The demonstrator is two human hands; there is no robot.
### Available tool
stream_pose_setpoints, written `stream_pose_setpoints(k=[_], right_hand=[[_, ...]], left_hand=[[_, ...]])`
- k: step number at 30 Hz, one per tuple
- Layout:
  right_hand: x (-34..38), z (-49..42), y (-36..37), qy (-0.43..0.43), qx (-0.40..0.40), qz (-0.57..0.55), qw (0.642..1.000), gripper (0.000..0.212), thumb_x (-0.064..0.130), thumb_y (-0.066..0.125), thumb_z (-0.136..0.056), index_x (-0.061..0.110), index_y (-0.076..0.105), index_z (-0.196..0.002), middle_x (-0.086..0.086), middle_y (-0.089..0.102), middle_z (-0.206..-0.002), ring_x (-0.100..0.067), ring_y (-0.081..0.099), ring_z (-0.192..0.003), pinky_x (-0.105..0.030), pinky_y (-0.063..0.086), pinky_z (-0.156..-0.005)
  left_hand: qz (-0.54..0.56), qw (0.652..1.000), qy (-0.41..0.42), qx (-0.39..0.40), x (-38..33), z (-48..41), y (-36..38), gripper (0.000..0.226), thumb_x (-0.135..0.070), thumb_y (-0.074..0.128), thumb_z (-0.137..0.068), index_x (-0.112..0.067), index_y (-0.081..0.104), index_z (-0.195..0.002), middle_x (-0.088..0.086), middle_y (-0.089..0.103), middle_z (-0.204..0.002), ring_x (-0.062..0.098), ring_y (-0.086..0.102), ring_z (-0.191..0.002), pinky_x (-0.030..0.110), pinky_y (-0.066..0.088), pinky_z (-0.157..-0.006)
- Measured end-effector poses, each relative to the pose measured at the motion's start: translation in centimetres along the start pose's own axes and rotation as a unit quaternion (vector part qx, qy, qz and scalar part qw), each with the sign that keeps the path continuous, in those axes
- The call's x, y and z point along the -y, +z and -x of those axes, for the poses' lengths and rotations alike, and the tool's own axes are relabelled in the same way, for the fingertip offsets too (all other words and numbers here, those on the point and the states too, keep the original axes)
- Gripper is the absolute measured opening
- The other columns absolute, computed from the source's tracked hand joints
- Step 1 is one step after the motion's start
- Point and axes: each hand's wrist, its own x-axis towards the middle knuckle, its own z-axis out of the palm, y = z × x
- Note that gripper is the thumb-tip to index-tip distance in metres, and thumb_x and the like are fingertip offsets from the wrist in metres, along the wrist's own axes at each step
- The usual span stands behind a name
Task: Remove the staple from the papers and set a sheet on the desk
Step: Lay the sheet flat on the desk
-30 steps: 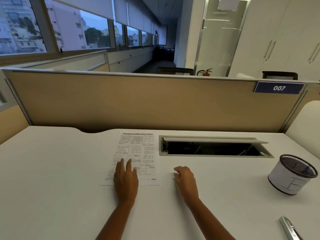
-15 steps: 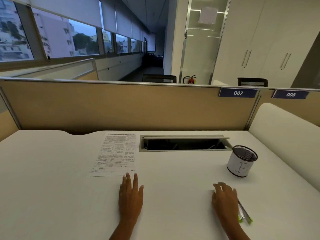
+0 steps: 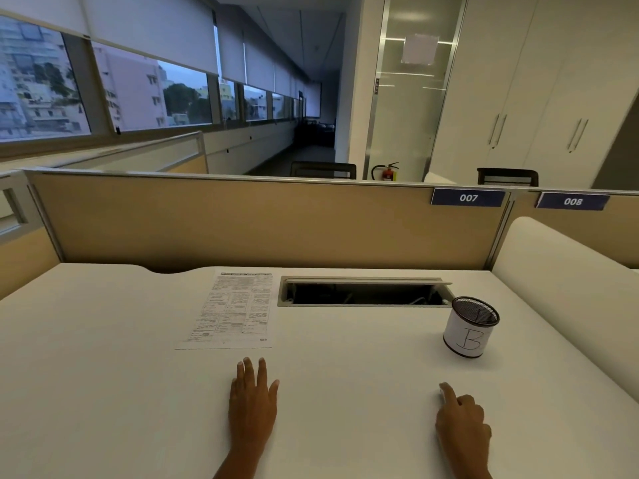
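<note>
Your right hand [image 3: 461,421] has come off the tool, index out, fingers curled, gripping nothing; left hand [image 3: 254,406] flat, open on worktop [image 3: 103,392]; sheet [image 3: 235,309] lies far-left, already set down.

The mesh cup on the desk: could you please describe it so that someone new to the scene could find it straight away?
Start at the white desk and find the long dark cable slot along its far edge. Just past the slot's right end stands the mesh cup, upright and apart from the right hand. It is the only round container there: black mesh rim, white paper wrap, a handwritten B.
</note>
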Motion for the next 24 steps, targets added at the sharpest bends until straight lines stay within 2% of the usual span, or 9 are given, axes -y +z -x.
stream_pose_setpoints(k=[5,10,13,16,19,21,22,23,24], right_hand=[[3.9,0.2,0.7,-0.045,-0.013,-0.026,0.999,0.048,0.012,0.034,-0.090,0.022,0.033,-0.137,-0.009,0.051,-0.116,-0.027,0.048,-0.106,-0.038,0.043,-0.085],[11.1,0.4,2.6,-0.121,-0.028,-0.072,0.990,0.046,0.007,0.040,-0.087,0.015,0.043,-0.132,-0.014,0.058,-0.108,-0.032,0.052,-0.097,-0.039,0.042,-0.076],[15.9,0.4,3.9,-0.175,-0.029,-0.095,0.979,0.044,-0.002,0.056,-0.078,0.006,0.056,-0.122,-0.019,0.064,-0.091,-0.035,0.058,-0.079,-0.040,0.046,-0.063],[20.6,0.3,5.0,-0.215,-0.036,-0.070,0.973,0.046,-0.005,0.074,-0.061,0.004,0.067,-0.105,-0.016,0.068,-0.074,-0.030,0.063,-0.063,-0.035,0.048,-0.048],[24.5,0.0,6.1,-0.224,-0.016,-0.100,0.969,0.042,-0.001,0.069,-0.071,0.005,0.062,-0.112,-0.020,0.069,-0.090,-0.034,0.065,-0.078,-0.041,0.053,-0.062],[26.3,-0.3,6.6,-0.225,-0.017,-0.112,0.968,0.042,0.004,0.066,-0.076,0.005,0.058,-0.117,-0.021,0.068,-0.101,-0.035,0.063,-0.088,-0.043,0.053,-0.070],[27.2,-0.5,6.9,-0.223,-0.001,-0.103,0.969,0.043,0.009,0.059,-0.083,0.007,0.051,-0.125,-0.020,0.063,-0.113,-0.034,0.059,-0.099,-0.043,0.050,-0.080],[28.0,-0.8,7.0,-0.220,0.024,-0.090,0.971,0.045,0.015,0.051,-0.089,0.010,0.041,-0.133,-0.017,0.055,-0.125,-0.031,0.053,-0.111,-0.040,0.045,-0.091],[28.4,-1.1,7.1,-0.219,0.039,-0.082,0.972,0.047,0.021,0.046,-0.092,0.013,0.034,-0.137,-0.013,0.048,-0.133,-0.027,0.046,-0.119,-0.037,0.040,-0.097]], left_hand=[[-0.013,1.000,0.002,-0.017,0.9,-1.3,-0.4,0.078,-0.042,-0.002,-0.093,-0.001,0.065,-0.102,0.026,0.069,-0.100,0.038,0.067,-0.092,0.044,0.057,-0.066],[-0.018,1.000,0.013,-0.019,1.8,-3.4,-0.8,0.077,-0.040,-0.002,-0.094,-0.002,0.065,-0.104,0.024,0.069,-0.104,0.035,0.067,-0.095,0.043,0.057,-0.070],[-0.016,0.999,0.020,-0.022,2.2,-4.6,-0.9,0.075,-0.040,-0.001,-0.094,-0.003,0.063,-0.106,0.023,0.069,-0.105,0.034,0.067,-0.095,0.043,0.057,-0.070],[-0.008,0.999,0.019,-0.032,2.8,-6.0,-0.6,0.072,-0.039,-0.001,-0.094,-0.004,0.060,-0.109,0.021,0.069,-0.105,0.032,0.067,-0.095,0.043,0.057,-0.070],[0.009,0.998,0.026,-0.054,3.1,-7.1,-0.4,0.062,-0.040,-0.002,-0.093,-0.008,0.046,-0.116,0.017,0.069,-0.108,0.029,0.067,-0.097,0.041,0.056,-0.074],[0.011,0.997,0.034,-0.068,3.4,-7.7,0.0,0.059,-0.041,-0.003,-0.093,-0.010,0.039,-0.120,0.014,0.065,-0.114,0.028,0.066,-0.101,0.037,0.052,-0.088],[0.009,0.997,0.037,-0.066,3.6,-8.0,0.4,0.059,-0.042,-0.003,-0.093,-0.011,0.035,-0.127,0.013,0.063,-0.117,0.029,0.062,-0.108,0.031,0.039,-0.104],[0.009,0.996,0.039,-0.076,4.0,-8.3,0.9,0.059,-0.043,-0.002,-0.093,-0.014,0.026,-0.136,0.013,0.063,-0.118,0.030,0.053,-0.118,0.027,0.018,-0.114],[0.018,0.996,0.039,-0.081,4.3,-8.6,1.4,0.059,-0.045,0.000,-0.092,-0.016,0.012,-0.142,0.013,0.064,-0.117,0.030,0.040,-0.128,0.026,0.000,-0.116]])
